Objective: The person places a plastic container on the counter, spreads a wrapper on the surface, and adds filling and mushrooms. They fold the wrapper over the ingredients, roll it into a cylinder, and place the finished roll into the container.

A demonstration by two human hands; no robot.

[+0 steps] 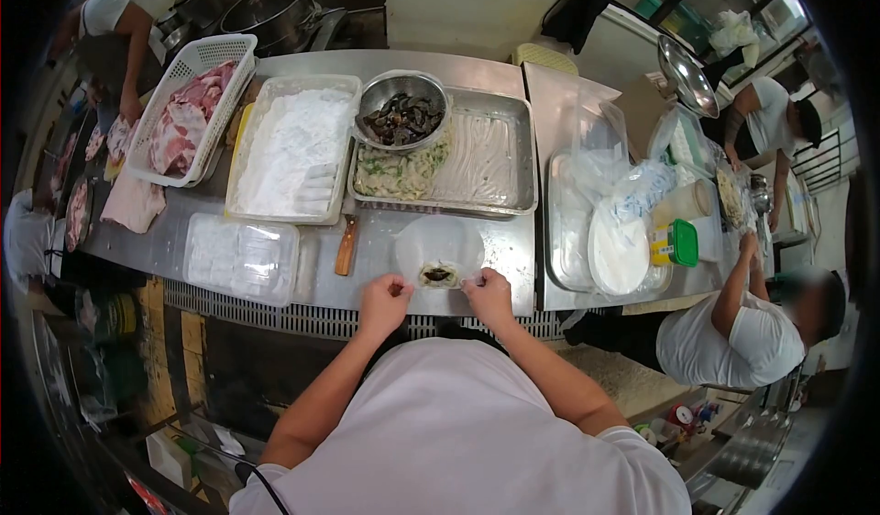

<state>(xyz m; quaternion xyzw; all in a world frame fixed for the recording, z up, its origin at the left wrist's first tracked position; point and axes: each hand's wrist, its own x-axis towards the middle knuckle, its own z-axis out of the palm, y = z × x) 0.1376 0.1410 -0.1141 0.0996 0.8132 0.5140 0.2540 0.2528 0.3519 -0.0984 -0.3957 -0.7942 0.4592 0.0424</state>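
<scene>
A round, translucent rice paper wrapper (440,238) lies on the steel table in front of me. Near its front edge sits a small mound of pale filling (438,275) with a dark piece on top. My left hand (384,302) pinches the wrapper's left front edge. At the opposite side, my right hand (489,297) has its fingers closed on the right edge. Just beyond the wrapper, a metal tray (490,205) contains a greenish-white chopped mixture (392,171). A steel bowl (441,82) of dark pieces rests on this tray.
A wooden-handled knife (346,244) lies left of the wrapper. Further left are a lidded plastic box (240,256), a tub of white powder (291,139) and a basket of raw meat (243,47). At right, a tray holds a white stack (617,251) and plastic bags. Other people work on both sides.
</scene>
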